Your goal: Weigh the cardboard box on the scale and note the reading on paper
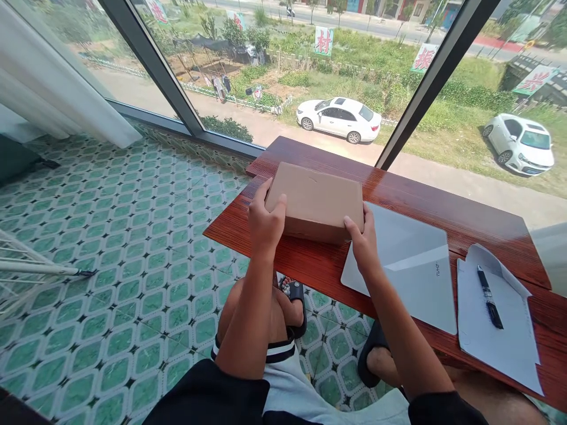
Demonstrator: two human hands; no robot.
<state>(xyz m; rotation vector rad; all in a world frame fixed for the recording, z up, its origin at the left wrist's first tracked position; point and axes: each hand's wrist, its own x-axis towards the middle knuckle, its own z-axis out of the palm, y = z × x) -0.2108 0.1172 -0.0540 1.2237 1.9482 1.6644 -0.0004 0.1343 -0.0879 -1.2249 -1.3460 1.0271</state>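
A closed brown cardboard box (319, 192) is held level over the reddish wooden table (234, 227); I cannot tell whether its underside touches the tabletop. My left hand (266, 221) grips its left end, thumb on the top near the front edge and fingers down the far side. At the right end, my right hand (363, 236) clasps the box with the thumb at the front corner and the fingers along the side. Beneath my right hand and forearm lies a closed silver laptop (411, 260), partly covered by the arm.
White paper sheets (496, 342) lie right of the laptop, with a black pen (489, 298) on them. Behind the table is a large window with a dark frame (425, 88). A white curtain (57, 71) hangs at left, and a white rack (35, 265) stands on the green tiled floor (146, 283).
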